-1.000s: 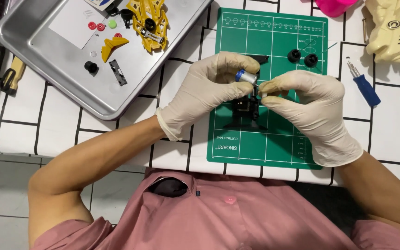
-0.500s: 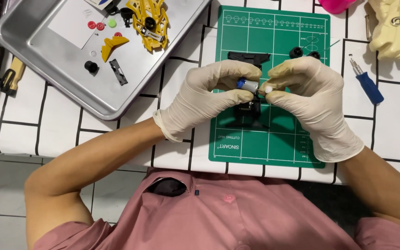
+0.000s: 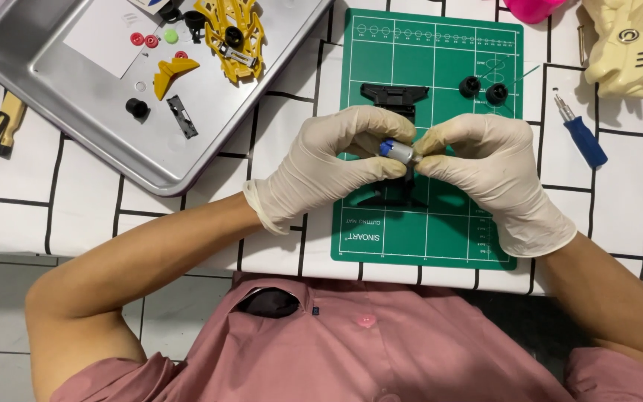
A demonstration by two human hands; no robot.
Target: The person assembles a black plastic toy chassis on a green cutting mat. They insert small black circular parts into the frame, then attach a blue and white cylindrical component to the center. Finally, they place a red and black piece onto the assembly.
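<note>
green mat point(image 3: 440, 216), yellow car shell point(image 3: 232, 33), silver tray point(image 3: 76, 112), blue-capped silver motor point(image 3: 396, 150)

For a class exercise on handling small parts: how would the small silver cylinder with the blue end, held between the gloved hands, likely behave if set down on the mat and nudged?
The small silver cylinder looks round and smooth, so it would probably roll on the flat green cutting mat. Its metal-looking shell suggests stiffness and some weight for its size. Pinched between the left hand and right hand in gloves, it may be slippery.
</note>
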